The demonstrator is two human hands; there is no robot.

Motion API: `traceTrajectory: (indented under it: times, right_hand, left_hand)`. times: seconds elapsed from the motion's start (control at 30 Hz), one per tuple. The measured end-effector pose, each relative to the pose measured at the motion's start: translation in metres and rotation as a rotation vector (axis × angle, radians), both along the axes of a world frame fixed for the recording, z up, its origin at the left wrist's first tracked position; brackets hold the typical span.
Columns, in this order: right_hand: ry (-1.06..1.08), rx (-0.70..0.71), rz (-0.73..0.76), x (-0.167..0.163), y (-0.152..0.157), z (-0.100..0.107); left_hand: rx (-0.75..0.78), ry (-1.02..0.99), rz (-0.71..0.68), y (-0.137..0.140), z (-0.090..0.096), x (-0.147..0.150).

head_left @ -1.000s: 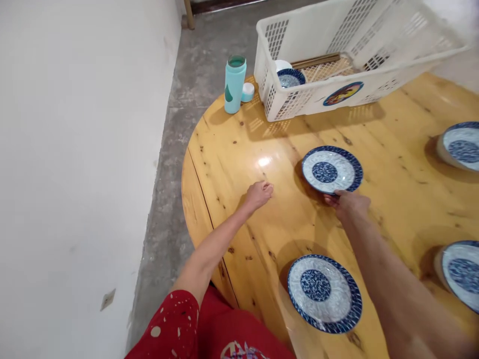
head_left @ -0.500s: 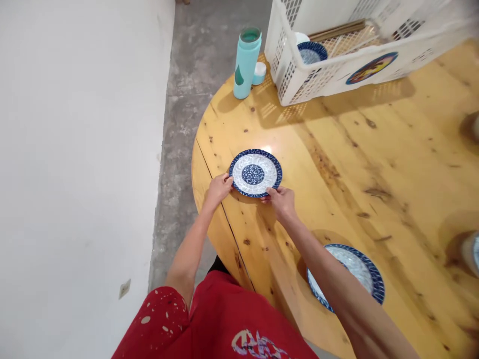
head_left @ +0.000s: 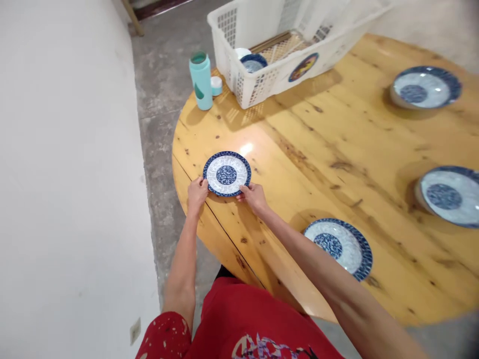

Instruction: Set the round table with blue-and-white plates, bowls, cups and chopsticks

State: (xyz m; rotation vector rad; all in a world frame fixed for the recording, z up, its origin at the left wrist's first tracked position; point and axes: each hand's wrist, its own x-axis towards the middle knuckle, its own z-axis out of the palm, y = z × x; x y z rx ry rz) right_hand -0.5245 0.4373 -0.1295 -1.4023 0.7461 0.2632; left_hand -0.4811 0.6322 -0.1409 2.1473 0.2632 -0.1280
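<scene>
A blue-and-white patterned plate (head_left: 226, 174) lies at the left end of the wooden table, with a dark blue rim and a blue disc in its middle. My left hand (head_left: 197, 193) pinches its lower left rim. At the lower right rim, my right hand (head_left: 253, 196) grips it between thumb and fingers. Whether the plate rests fully on the wood or is slightly raised I cannot tell. Partly behind my right forearm is a larger matching dish (head_left: 352, 249).
Two matching bowls (head_left: 426, 89) stand on the table's right side. A white plastic crate (head_left: 258, 89) at the back holds dishes and brown sticks. Beside it are a turquoise bottle (head_left: 201, 82), lidless, and its cap (head_left: 216, 86). A white wall (head_left: 67, 174) runs along the left.
My view has turned to the right, bringing the two bowls fully or mostly into sight. Both hands keep their hold on the plate, which looks nearly unmoved on the table.
</scene>
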Motion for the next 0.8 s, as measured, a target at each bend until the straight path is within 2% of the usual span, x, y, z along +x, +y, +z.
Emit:
traceTrajectory:
  times: [0.23,0.4,0.53,0.63,0.8]
  right_hand:
    - [-0.094,0.149,-0.039,-0.038,0.005,-0.008]
    - [-0.047,0.186,-0.059,-0.096,0.011,-0.015]
    - [-0.012,0.219,-0.054,-0.146,0.011,-0.017]
    - [-0.010,0.235,-0.024,-0.171,0.008,-0.017]
    - [-0.030,0.179,0.033,-0.194,-0.002,-0.011]
  left_hand:
    - [-0.137,0.013,0.005,-0.004,-0.006,0.001]
    - [-0.230,-0.040,0.026,-0.009,-0.014,0.004]
    - [-0.255,0.001,0.047,-0.009,-0.014,0.002]
    - [-0.259,0.042,0.040,-0.007,-0.012,-0.009]
    - [-0.242,0.025,0.076,-0.005,-0.007,-0.041]
